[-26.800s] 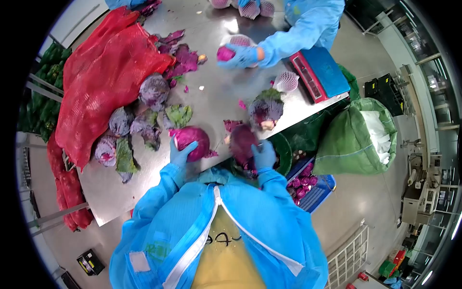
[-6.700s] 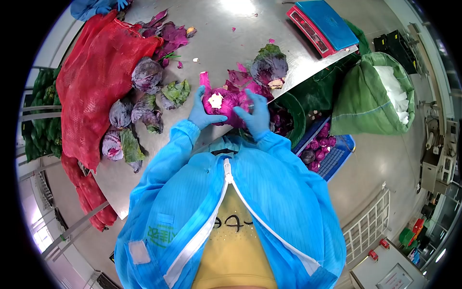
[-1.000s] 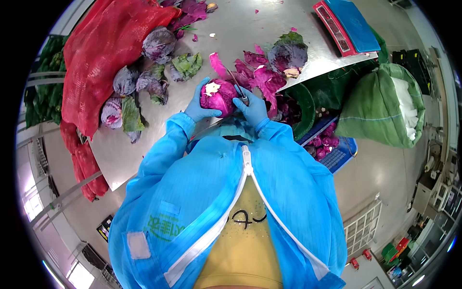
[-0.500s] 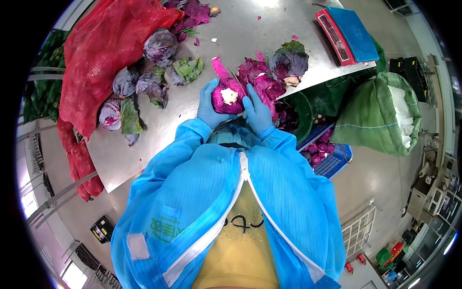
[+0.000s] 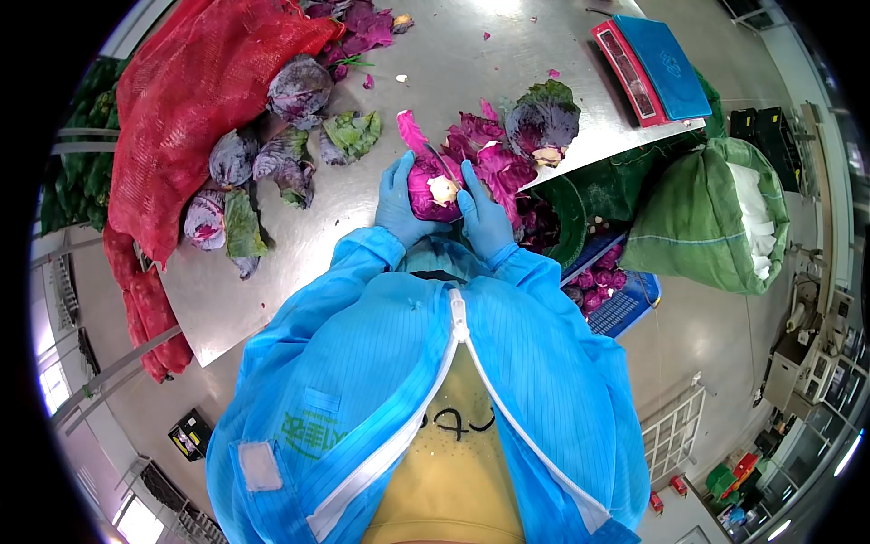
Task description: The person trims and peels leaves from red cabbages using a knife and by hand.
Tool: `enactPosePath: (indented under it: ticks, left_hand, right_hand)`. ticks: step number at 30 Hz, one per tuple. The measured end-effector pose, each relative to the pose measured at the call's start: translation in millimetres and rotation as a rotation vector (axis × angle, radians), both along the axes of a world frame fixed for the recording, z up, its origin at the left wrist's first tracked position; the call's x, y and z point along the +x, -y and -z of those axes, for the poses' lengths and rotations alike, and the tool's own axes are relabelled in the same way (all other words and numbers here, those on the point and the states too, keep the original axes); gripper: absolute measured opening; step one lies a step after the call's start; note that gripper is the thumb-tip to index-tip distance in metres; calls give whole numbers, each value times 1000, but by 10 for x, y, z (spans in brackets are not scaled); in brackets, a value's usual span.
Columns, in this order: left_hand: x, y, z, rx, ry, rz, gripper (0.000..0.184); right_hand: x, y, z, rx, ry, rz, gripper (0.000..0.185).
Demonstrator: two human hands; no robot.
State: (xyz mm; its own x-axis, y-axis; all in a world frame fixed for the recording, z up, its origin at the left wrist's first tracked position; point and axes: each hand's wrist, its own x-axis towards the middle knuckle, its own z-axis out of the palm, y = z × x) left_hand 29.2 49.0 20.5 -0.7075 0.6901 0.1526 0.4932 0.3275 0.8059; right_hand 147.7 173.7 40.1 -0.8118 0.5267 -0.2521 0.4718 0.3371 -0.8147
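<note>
A purple cabbage (image 5: 433,189) with a pale cut stem is between my blue-gloved hands at the table's near edge. My left hand (image 5: 399,205) is wrapped round its left side. On the other side my right hand (image 5: 486,218) has its thumb against the cabbage; a thin knife blade (image 5: 444,161) rises beside it, its handle hidden by the fingers. Loose purple leaves (image 5: 503,168) lie just beyond my right hand, and a dark outer-leafed piece (image 5: 542,122) is behind them.
On the left are a red mesh sack (image 5: 181,118) and several cabbages (image 5: 299,89). A blue and red scale (image 5: 657,72) stands back right. Off the right edge are a green tub (image 5: 569,222), a blue crate (image 5: 625,304) and a green sack (image 5: 711,218).
The cabbage has turned in my hands, its pale stem now facing lower and to the right. Both hands sit slightly lower and further right than a second ago.
</note>
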Motion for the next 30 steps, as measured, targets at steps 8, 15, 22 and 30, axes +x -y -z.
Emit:
enactPosePath:
  ticks: [8,15,22,30]
  left_hand:
    - [117,-169,108,-94,-85,9,121]
    - [135,-228,-36,-139,-146,58,120]
    - [135,-286,-83,-303,-172,43,117]
    - [106,-312,-115,-337,-196,58,116]
  right_hand:
    - [77,-54,27,222,135,36,53]
    - [61,-186,73,196,197,4,54]
    - [35,-286,127,30,180,-8,52]
    - [14,-416,67,236,222,-55,51]
